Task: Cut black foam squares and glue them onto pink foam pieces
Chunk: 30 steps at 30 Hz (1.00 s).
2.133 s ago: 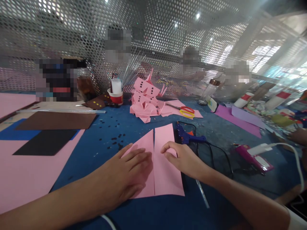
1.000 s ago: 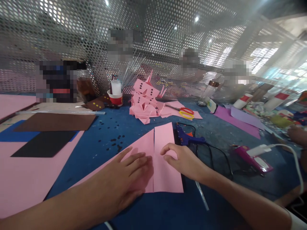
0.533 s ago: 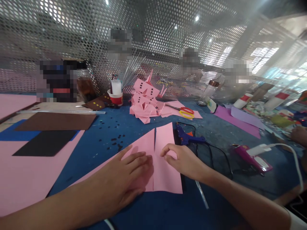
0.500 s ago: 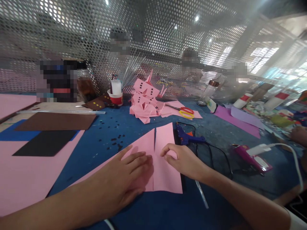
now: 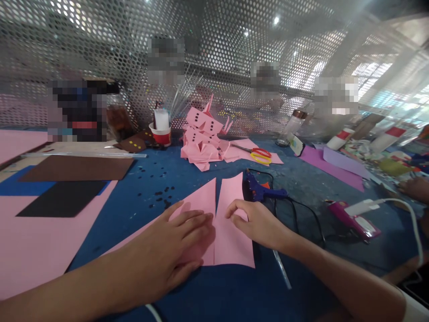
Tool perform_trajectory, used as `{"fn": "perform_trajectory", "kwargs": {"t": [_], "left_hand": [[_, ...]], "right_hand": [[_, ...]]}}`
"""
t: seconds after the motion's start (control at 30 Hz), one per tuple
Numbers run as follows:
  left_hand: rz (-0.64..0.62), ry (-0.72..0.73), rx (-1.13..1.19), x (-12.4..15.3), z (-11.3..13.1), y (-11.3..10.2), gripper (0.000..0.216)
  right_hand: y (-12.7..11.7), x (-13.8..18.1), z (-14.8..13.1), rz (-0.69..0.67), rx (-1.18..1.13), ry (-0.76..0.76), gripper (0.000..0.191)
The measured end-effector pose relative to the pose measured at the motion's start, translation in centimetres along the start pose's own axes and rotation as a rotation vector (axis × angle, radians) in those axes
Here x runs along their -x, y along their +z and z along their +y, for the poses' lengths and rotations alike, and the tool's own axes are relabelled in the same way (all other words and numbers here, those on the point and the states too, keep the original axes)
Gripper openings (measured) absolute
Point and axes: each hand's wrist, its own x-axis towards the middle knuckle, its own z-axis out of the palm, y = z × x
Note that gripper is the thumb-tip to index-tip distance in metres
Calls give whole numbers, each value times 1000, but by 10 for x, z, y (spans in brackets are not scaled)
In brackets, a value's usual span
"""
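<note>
A sheet of pink paper (image 5: 233,246) lies on the blue table, split from its far edge by a narrow V-shaped gap, with a straight line running on towards the near edge. My left hand (image 5: 182,241) rests flat on the left part, fingers stretched out and slightly apart. On the right-hand strip is my right hand (image 5: 254,221), its fingers curled and the thumb close to the index finger, gripping the paper; the exact fingertip contact is partly hidden. Just beyond it lies a blue glue gun (image 5: 266,191) with a black cord.
Folded pink paper pieces (image 5: 201,141) are heaped at the back, beside red-and-yellow scissors (image 5: 261,155). A paper cup (image 5: 161,135) stands left of them. Brown card (image 5: 80,169) and black card (image 5: 63,199) lie left. A magenta power strip (image 5: 353,221) is right.
The gap between the two parts of the pink paper has widened at the far end, the right strip leaning slightly rightward. My hands have barely moved.
</note>
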Motion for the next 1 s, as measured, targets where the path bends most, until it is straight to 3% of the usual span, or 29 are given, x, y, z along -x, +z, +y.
{"fn": "perform_trajectory", "kwargs": {"t": [0.47, 1.0], "left_hand": [[35, 36, -78, -2, -4, 8, 54], [0, 21, -43, -1, -6, 10, 54]], "right_hand": [[1, -4, 6, 113, -80, -39, 18], [-6, -1, 1, -22, -31, -43, 23]]}}
